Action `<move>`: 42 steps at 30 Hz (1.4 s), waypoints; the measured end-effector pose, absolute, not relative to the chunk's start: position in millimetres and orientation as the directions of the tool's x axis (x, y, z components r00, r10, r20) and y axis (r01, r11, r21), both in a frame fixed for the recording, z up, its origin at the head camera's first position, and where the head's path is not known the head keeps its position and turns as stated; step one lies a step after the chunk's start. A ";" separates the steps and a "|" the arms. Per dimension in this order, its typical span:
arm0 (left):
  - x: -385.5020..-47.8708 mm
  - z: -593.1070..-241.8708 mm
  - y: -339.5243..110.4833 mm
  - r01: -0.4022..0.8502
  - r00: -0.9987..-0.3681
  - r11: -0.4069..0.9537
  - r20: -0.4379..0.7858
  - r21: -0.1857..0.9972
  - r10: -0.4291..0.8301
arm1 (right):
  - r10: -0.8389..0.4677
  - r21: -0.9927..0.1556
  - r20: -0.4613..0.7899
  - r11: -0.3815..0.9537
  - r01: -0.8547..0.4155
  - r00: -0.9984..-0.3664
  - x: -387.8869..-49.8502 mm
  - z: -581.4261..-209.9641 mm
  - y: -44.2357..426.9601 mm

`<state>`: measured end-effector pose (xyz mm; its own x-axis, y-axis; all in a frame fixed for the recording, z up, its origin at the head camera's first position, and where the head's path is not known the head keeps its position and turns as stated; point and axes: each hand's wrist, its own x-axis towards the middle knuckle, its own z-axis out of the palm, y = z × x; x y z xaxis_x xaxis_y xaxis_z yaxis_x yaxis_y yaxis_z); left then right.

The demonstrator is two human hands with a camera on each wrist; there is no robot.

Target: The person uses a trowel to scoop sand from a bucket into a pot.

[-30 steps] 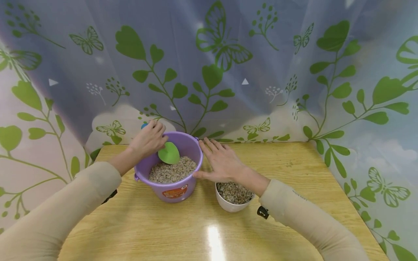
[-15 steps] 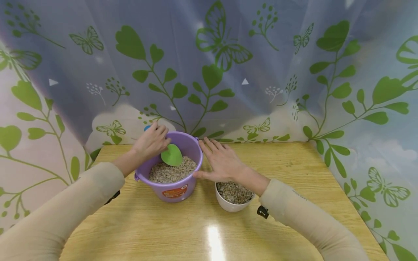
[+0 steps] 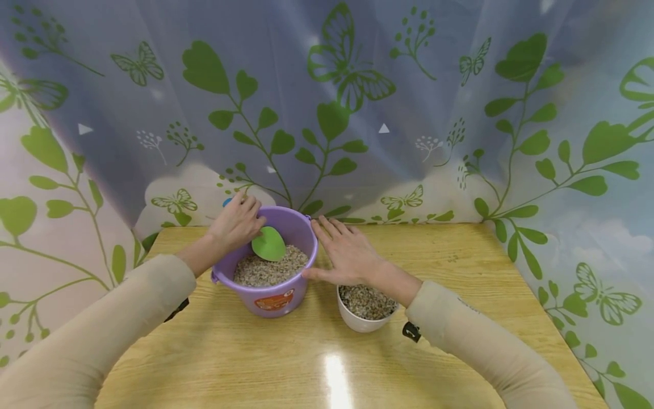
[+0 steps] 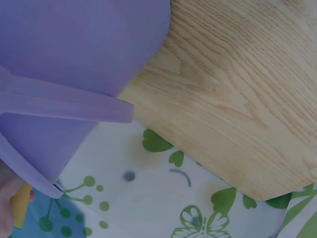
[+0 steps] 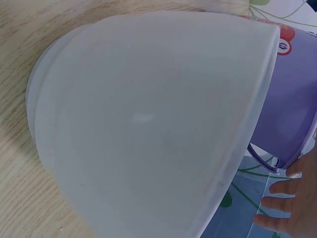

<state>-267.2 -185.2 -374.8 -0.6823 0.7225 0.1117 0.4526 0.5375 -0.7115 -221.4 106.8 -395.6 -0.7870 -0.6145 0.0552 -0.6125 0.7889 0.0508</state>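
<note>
In the head view, my left hand curls round the handle of a toy shovel with a green blade. The blade tilts down inside a purple bucket, its lower edge at the pale gravel. A yellow piece of the handle shows beside my fingers in the left wrist view, and its blue end sticks out behind the hand. With fingers straight and spread, my right hand touches the bucket's right rim. Beneath that wrist stands a white bowl of darker gravel, partly hidden by the forearm.
The bucket and bowl stand on a wooden table, a gap between them. Close behind the table's far edge hangs a curtain printed with leaves and butterflies, which also runs along both sides. In the right wrist view the bowl's wall fills most of the frame.
Over the last second my left hand and the shovel have shifted slightly right and down in the bucket. My right hand, the bucket and the bowl have stayed in place.
</note>
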 end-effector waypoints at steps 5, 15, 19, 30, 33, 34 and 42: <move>-267.1 -381.5 -185.1 0.444 -0.660 0.558 0.166 -0.701 0.733 | -0.622 0.070 0.066 0.783 -0.618 -0.780 -222.3 -395.4 107.9; -266.1 -392.0 -177.2 0.494 -0.659 0.605 0.185 -0.625 0.729 | -0.634 0.070 0.079 0.774 -0.630 -0.770 -222.0 -396.4 107.6; -267.3 -391.7 -177.4 0.498 -0.664 0.616 0.188 -0.611 0.723 | -0.631 0.065 0.074 0.776 -0.628 -0.772 -221.8 -395.3 107.6; -267.7 -394.0 -180.6 0.508 -0.666 0.624 0.189 -0.593 0.722 | -0.622 0.054 0.062 0.783 -0.620 -0.780 -222.1 -395.1 107.1; -267.1 -395.8 -180.0 0.520 -0.672 0.619 0.165 -0.589 0.722 | -0.623 0.055 0.062 0.782 -0.621 -0.779 -221.8 -395.0 107.7; -267.0 -396.5 -179.7 0.525 -0.672 0.618 0.160 -0.586 0.723 | -0.623 0.056 0.061 0.782 -0.621 -0.779 -221.8 -395.0 107.9; -263.1 -399.4 -178.6 0.541 -0.710 0.639 0.111 -0.547 0.696 | -0.621 0.049 0.067 0.784 -0.619 -0.781 -221.5 -396.5 108.3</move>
<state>-263.1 -178.6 -399.4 -0.7099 0.6956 0.1107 0.5405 0.6388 -0.5475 -221.5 108.3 -396.5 -0.7813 -0.6206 0.0671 -0.6187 0.7841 0.0485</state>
